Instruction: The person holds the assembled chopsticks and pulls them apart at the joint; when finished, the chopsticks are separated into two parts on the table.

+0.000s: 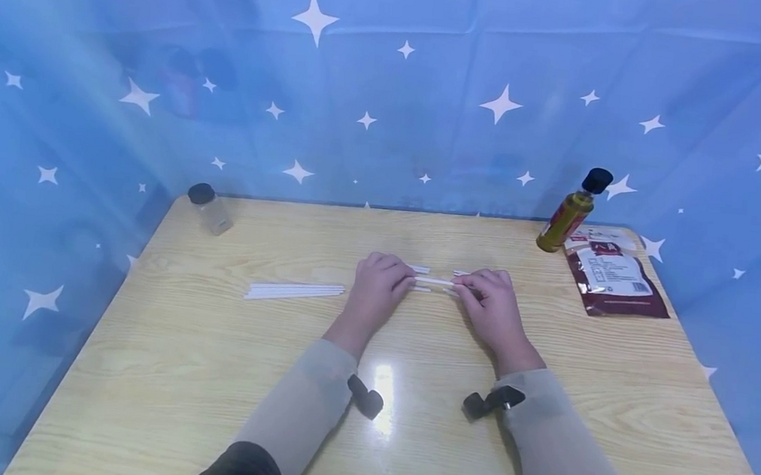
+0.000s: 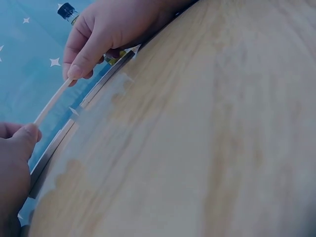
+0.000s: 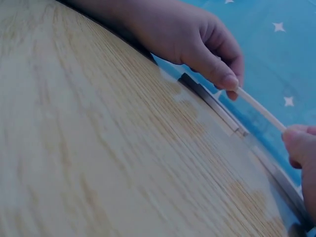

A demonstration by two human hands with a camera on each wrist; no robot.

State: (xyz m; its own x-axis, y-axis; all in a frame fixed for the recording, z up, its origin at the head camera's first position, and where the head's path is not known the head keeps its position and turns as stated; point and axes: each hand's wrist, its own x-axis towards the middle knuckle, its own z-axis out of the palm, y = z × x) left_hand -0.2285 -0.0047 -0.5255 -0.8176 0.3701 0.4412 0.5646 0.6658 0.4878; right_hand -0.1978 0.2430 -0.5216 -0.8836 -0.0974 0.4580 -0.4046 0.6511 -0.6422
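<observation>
A thin white stick is held level between my two hands, above the table near its middle. My left hand pinches one end between thumb and fingers, and my right hand pinches the other. Both wrist views show the held stick raised off the tabletop, with thumb tips on it. Beneath and behind the hands lie more white sticks, partly covered by the fingers. Left of my left hand, a small bunch of several similar sticks lies side by side on the wood.
At the back left of the wooden table stands a clear jar with a black lid. A bottle with a black cap and yellow-green contents is at the back right, beside a maroon and white packet. A blue star-patterned curtain surrounds the table.
</observation>
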